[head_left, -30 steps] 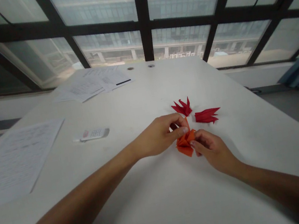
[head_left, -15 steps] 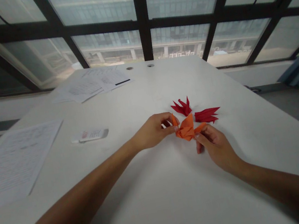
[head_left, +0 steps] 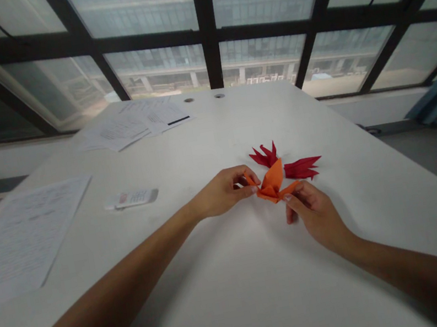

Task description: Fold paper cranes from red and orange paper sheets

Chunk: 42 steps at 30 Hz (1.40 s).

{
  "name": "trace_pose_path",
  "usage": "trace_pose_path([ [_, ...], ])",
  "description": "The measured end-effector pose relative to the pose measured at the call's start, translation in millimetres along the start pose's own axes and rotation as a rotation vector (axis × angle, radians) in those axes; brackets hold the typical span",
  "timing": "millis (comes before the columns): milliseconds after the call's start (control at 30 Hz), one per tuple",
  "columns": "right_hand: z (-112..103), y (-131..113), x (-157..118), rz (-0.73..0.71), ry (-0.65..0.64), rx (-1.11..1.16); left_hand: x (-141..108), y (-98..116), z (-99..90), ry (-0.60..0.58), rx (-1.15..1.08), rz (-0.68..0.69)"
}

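An orange origami crane [head_left: 272, 181] is held between my two hands, a little above the white table [head_left: 237, 272]. My left hand [head_left: 229, 190] pinches its left pointed end between thumb and fingers. The opposite point is gripped by my right hand [head_left: 308, 207], thumb on the near side. One broad wing flap stands up and spreads in the middle. Just behind the crane lie two red folded paper pieces: one with several upright points [head_left: 265, 155], the other [head_left: 303, 168] stretched out to the right with pointed tips.
Left of my hands lies a small white packet or case [head_left: 136, 198] with print on it. A printed sheet [head_left: 26, 240] is at the left edge, and more papers [head_left: 132, 123] lie at the back left. Two round cable holes [head_left: 219, 96] sit near the far edge, before the windows.
The crane's left point has been drawn outward to the left, and its wing flap now stands taller and wider. My hands have barely moved, and the red pieces stay in place.
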State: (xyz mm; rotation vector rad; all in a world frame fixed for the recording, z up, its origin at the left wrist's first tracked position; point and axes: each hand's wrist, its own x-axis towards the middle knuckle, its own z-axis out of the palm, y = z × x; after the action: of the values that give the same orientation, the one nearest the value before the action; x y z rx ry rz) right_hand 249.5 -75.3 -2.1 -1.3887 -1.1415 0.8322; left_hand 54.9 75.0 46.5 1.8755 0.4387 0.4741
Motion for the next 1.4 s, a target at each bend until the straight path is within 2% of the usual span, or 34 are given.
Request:
trace_pose_path([
  [200,0,2,-1,-0.039,0.002,0.007,-1,-2,5.3,-0.01,0.03,-0.026],
  [467,0,4,4,0.005,0.055,0.059,4,-19,-1.9,0.177,0.019,-0.047],
  [833,1,0,3,0.035,0.021,0.092,0,-16,12.7,0.089,-0.013,-0.016],
  [1000,1,0,4,0.042,0.012,0.134,0,-14,14.4,0.097,0.039,-0.009],
  [1233,2,0,2,0.048,0.011,0.147,2,-18,9.6,0.216,0.192,-0.021],
  [1400,1,5,1,0.049,-0.03,0.141,5,-31,-11.7,0.425,0.326,-0.063],
])
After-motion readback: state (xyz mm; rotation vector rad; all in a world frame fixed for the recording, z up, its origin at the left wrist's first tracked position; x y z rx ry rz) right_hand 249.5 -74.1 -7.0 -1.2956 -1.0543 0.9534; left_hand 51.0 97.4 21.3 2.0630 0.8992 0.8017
